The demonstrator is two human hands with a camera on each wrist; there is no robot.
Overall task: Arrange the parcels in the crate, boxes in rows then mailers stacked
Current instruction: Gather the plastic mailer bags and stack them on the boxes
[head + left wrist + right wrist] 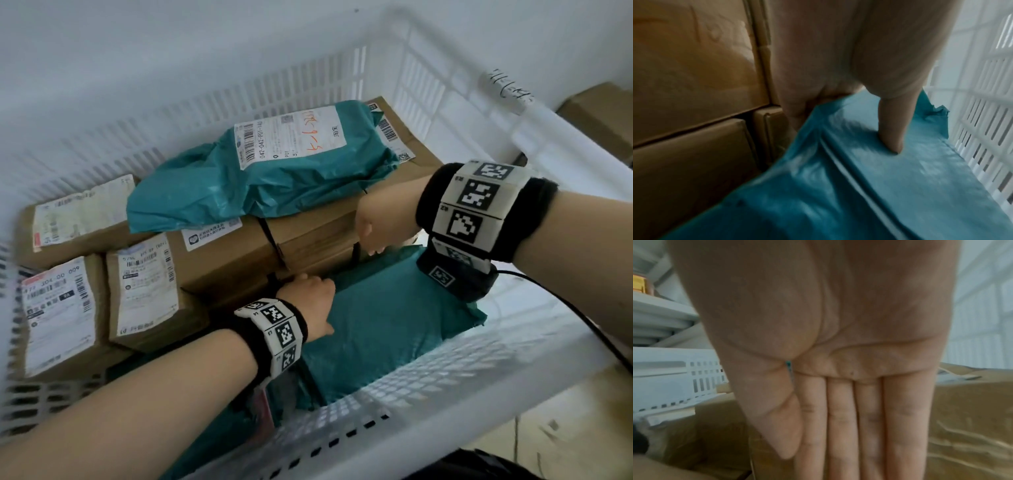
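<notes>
A white slatted crate (445,373) holds brown boxes in rows at the left and back. One teal mailer (239,185) with a white label lies on top of the large box (233,253). A second teal mailer (387,318) (859,186) lies in the near right part, beside the crate wall (982,129). My left hand (310,291) grips this mailer's edge next to the boxes; the thumb (892,129) presses on top and the fingers are hidden behind the edge. My right hand (371,233) (859,426) lies flat, fingers straight and together, against the large box's side (962,418).
Labelled small boxes (58,308) (144,291) fill the crate's left end, with another (78,219) behind them. A cardboard box (603,113) stands outside the crate at the far right. A black cable (582,315) runs from my right wrist over the rim.
</notes>
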